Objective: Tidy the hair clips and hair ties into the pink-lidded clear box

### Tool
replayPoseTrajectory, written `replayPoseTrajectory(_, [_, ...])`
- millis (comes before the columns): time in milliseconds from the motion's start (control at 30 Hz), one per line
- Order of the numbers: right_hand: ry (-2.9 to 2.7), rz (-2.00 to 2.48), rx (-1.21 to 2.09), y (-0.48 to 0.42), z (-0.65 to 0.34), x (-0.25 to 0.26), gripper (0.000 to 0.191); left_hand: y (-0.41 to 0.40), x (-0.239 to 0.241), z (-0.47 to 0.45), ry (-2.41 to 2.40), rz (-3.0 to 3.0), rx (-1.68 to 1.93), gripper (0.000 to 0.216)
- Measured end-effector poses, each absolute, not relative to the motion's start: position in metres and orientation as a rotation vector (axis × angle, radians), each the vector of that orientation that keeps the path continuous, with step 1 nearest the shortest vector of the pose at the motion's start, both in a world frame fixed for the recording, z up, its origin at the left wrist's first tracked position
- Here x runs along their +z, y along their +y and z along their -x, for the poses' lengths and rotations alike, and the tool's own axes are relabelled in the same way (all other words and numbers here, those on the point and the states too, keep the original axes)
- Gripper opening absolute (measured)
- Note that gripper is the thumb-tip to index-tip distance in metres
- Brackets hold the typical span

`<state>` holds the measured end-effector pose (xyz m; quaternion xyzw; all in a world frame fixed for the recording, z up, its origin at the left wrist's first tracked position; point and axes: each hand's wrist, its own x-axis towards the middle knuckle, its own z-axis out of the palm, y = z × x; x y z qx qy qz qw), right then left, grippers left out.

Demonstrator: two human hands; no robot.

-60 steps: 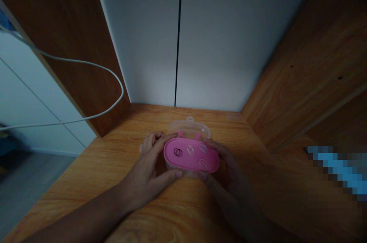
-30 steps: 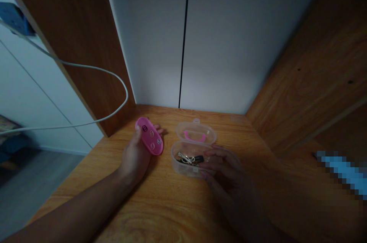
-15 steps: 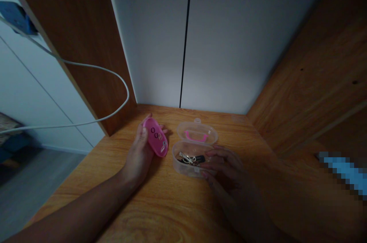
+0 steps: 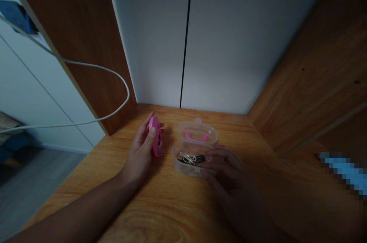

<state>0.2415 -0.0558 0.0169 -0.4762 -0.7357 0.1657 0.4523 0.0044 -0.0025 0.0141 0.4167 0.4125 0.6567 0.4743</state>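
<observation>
My left hand (image 4: 140, 151) grips a pink oval tray (image 4: 156, 141), tipped up on its edge so its face points right. To its right a clear oval plastic box (image 4: 187, 162) sits on the wooden desk (image 4: 160, 201) with its hinged lid (image 4: 197, 132) lying open behind it; the lid has a pink handle. Metal clips and a dark clip lie inside the box. The fingers of my right hand (image 4: 223, 170) curl round the box's right side and hold it.
A white panelled wall (image 4: 200, 44) closes the back and wooden side panels (image 4: 309, 67) stand left and right. A white cable (image 4: 86, 93) loops in the air at the left. A blurred blue patch (image 4: 344, 172) lies at the right edge.
My left hand lifted the pink tray out of the box, carried it left, and has now tipped it from flat onto its edge. The right hand stayed on the box.
</observation>
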Motion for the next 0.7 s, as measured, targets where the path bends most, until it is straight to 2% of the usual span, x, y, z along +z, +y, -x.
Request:
replayPoseTrajectory(200, [-1.815, 1.172, 0.416, -0.056, -0.242, 0.016, 0.010, -0.006, 0.016, -0.006, 1.001, -1.057, 1.552, 0.064])
replayPoseTrajectory(433, [-1.859, 1.175, 0.380, -0.056, -0.242, 0.017, 0.009, -0.008, 0.016, -0.004, 1.066, -1.290, 1.509, 0.053])
replayPoseTrajectory(500, [-1.902, 1.157, 0.262, -0.059, -0.242, 0.017, 0.012, -0.008, 0.015, -0.005, 1.036, -1.328, 1.503, 0.049])
replayPoseTrajectory(633, [-2.017, 1.031, -0.052, -0.069, -0.242, 0.021, 0.035, -0.010, 0.014, -0.008, 1.023, -1.586, 1.462, 0.046])
replayPoseTrajectory(700, [-2.105, 0.959, -0.117, -0.076, -0.240, 0.024, 0.035, -0.012, 0.014, -0.009, 1.086, -1.762, 1.412, 0.046])
